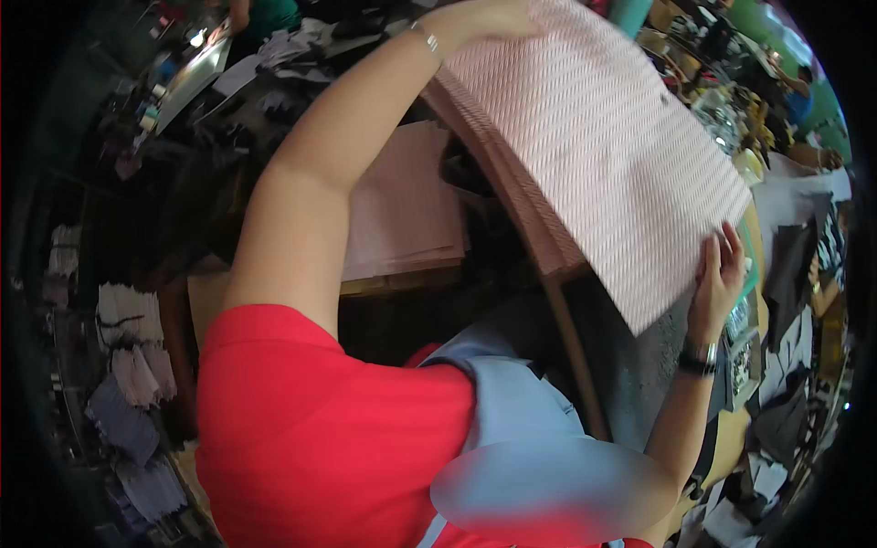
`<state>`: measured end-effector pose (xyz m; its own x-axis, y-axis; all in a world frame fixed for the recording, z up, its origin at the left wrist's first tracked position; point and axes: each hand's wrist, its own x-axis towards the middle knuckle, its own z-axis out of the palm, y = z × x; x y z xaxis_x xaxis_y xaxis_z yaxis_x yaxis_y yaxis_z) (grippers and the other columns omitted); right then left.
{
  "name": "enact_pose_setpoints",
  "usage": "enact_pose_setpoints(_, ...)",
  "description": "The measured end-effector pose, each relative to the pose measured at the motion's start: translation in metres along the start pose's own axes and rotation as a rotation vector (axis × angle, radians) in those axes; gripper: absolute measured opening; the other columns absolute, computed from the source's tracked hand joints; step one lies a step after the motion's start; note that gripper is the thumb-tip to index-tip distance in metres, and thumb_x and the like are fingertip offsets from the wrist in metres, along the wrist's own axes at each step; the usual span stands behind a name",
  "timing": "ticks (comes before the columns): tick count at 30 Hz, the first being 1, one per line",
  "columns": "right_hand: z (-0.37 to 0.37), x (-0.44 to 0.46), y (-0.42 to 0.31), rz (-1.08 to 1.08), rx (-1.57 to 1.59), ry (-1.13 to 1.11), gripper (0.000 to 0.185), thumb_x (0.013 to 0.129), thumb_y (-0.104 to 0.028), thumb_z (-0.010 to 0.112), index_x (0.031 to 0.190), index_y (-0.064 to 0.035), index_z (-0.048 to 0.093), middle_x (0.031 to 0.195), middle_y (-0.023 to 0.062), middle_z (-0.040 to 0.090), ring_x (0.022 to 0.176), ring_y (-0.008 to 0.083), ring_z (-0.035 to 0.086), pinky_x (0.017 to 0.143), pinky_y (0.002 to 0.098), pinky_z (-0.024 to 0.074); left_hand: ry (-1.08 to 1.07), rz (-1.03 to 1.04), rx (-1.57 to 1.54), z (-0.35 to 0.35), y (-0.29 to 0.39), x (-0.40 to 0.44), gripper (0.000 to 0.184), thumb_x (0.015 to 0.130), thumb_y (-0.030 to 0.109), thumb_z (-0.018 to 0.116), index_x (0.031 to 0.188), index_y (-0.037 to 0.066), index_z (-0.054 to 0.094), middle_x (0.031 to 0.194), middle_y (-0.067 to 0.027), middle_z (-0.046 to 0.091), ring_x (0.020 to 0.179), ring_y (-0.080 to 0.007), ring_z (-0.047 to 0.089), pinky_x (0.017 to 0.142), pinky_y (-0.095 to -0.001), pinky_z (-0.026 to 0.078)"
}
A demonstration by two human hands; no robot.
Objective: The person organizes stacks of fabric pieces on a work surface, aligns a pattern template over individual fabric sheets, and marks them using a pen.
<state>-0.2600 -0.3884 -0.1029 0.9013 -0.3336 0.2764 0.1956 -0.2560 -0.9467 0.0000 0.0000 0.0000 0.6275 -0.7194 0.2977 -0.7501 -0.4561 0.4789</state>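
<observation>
A large pale pink sheet with a fine slanted pattern is raised and slightly bowed over the work table. My left hand, a bracelet on its wrist, grips the sheet's upper edge; its fingertips are partly out of sight. At the sheet's lower right edge is my right hand, with a dark watch on the wrist. Its fingers are stretched and apart, close to or touching the edge. Beneath the raised sheet lie more pink patterned sheets, layered along the table's curved edge.
A stack of pale sheets lies left of the table. Beyond my right hand are a tray of small parts and dark cut pieces. Bundled pieces line the far left. Other people, one in a blue top, are in the background.
</observation>
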Motion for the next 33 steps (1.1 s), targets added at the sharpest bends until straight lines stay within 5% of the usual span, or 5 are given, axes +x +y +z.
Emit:
enact_pose_setpoints(6,0.090,0.014,0.015,0.320,0.082,-0.251,0.054,0.092,-0.014,0.064,0.139,-0.0043,0.040,0.124,0.0089,0.052,0.101,0.0144,0.057,0.082,0.0278,0.0503,0.346,-0.760,-0.244,-0.010,-0.019,-0.096,0.060,0.091,0.023,0.063,0.140,-0.001,0.036,0.114,-0.0174,0.062,0.099,-0.0226,0.062,0.087,-0.0326,0.049)
enact_pose_setpoints(9,0.084,-0.005,0.031,0.187,-0.092,-0.296,0.055,0.090,-0.012,0.065,0.139,-0.0023,0.040,0.135,0.0120,0.046,0.109,0.0192,0.056,0.089,0.0297,0.0491,0.914,-0.331,-0.353,0.077,-0.070,-0.193,0.028,0.094,0.025,0.062,0.113,0.004,0.063,0.097,-0.0031,0.065,0.089,-0.0095,0.057,0.084,-0.0271,0.046)
enact_pose_setpoints(12,0.077,-0.035,0.042,0.118,-0.115,-0.296,0.050,0.091,-0.007,0.063,0.136,0.0007,0.043,0.137,0.0117,0.045,0.116,0.0195,0.053,0.094,0.0293,0.0466,0.682,-1.087,-0.770,0.172,0.028,-0.295,0.040,0.095,0.053,0.049,0.085,0.015,0.059,0.081,0.0023,0.055,0.077,-0.0095,0.049,0.076,-0.0249,0.040)
enact_pose_setpoints(16,0.079,-0.057,0.057,0.112,-0.039,-0.247,0.043,0.093,-0.004,0.060,0.133,0.0024,0.046,0.127,0.0096,0.054,0.114,0.0155,0.053,0.095,0.0273,0.0460,1.007,-1.879,-1.535,0.282,0.066,-0.380,0.104,0.077,0.073,0.059,0.149,0.010,0.017,0.139,-0.0105,0.038,0.125,-0.0244,0.041,0.112,-0.0459,0.026)
enact_pose_setpoints(33,0.079,-0.059,0.068,0.023,-0.093,-0.208,0.023,0.093,-0.006,0.061,0.114,0.0037,0.060,0.128,0.0113,0.051,0.111,0.0148,0.055,0.095,0.0262,0.0463,1.496,-1.467,-1.835,0.313,-0.007,-0.339,0.097,0.079,0.077,0.046,0.149,0.013,0.027,0.154,-0.0116,0.028,0.143,-0.0298,0.019,0.114,-0.0556,0.000)
